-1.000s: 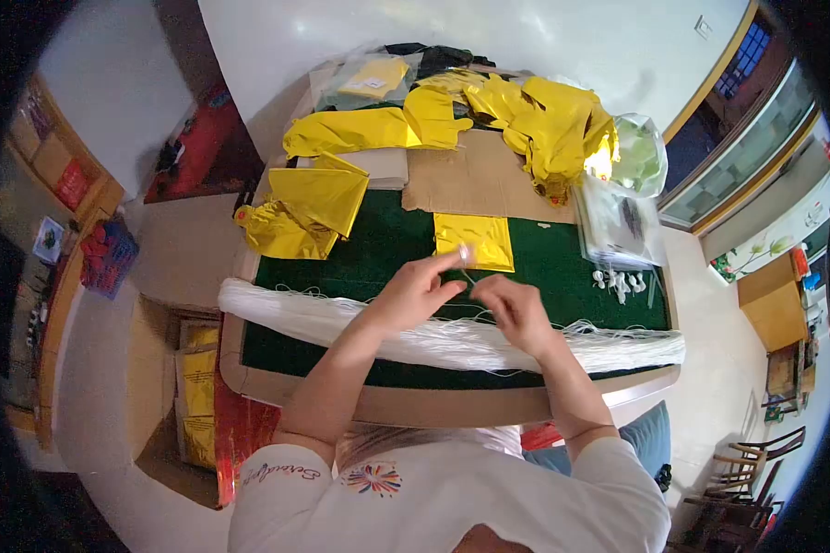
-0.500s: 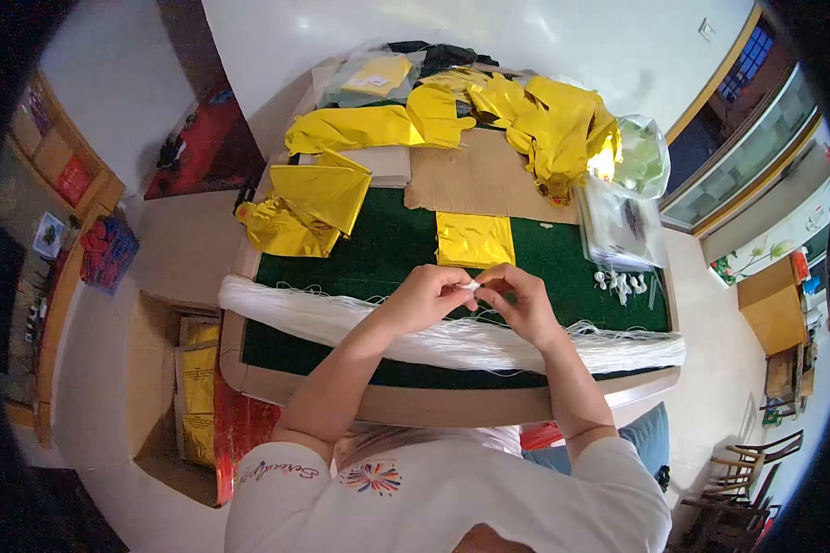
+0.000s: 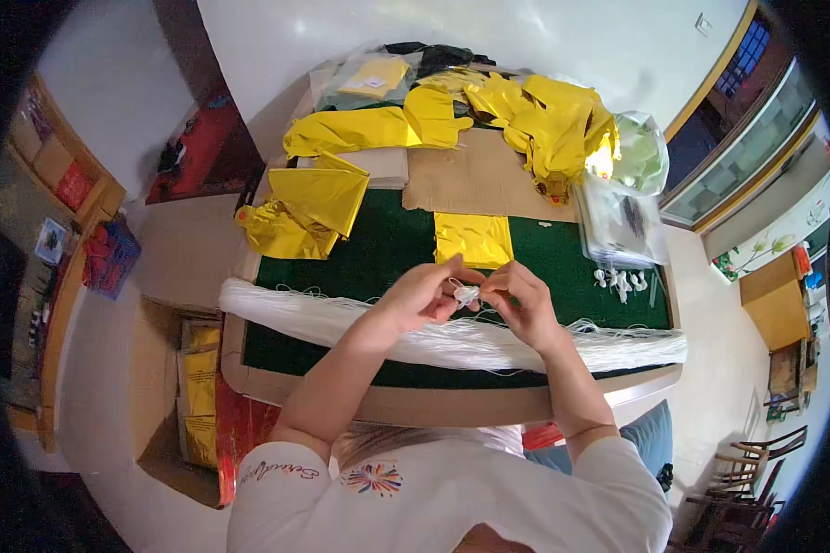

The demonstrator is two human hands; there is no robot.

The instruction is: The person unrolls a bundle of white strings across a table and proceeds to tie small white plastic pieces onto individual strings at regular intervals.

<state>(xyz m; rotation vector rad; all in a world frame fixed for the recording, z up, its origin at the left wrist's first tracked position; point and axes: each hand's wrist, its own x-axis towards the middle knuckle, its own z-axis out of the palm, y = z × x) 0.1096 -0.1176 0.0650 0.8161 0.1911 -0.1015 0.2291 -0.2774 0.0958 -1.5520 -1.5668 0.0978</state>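
My left hand [image 3: 421, 297] and my right hand [image 3: 520, 302] meet above the green mat [image 3: 378, 253]. Between their fingertips they pinch a small white piece [image 3: 467, 295] with a thin white string on it. A long bundle of white strings [image 3: 341, 323] lies across the mat under my wrists. A flat square of gold foil [image 3: 473, 240] rests on the mat just beyond my hands.
Folded gold foil pieces [image 3: 309, 203] lie at the mat's left, crumpled gold foil [image 3: 544, 120] and cardboard [image 3: 475, 180] at the back. Clear plastic bags [image 3: 618, 221] and small white pieces [image 3: 622, 281] sit at the right. Boxes [image 3: 194, 378] stand on the floor at left.
My hands came together from apart and now pinch the small white piece jointly, slightly lower and closer to me than before.
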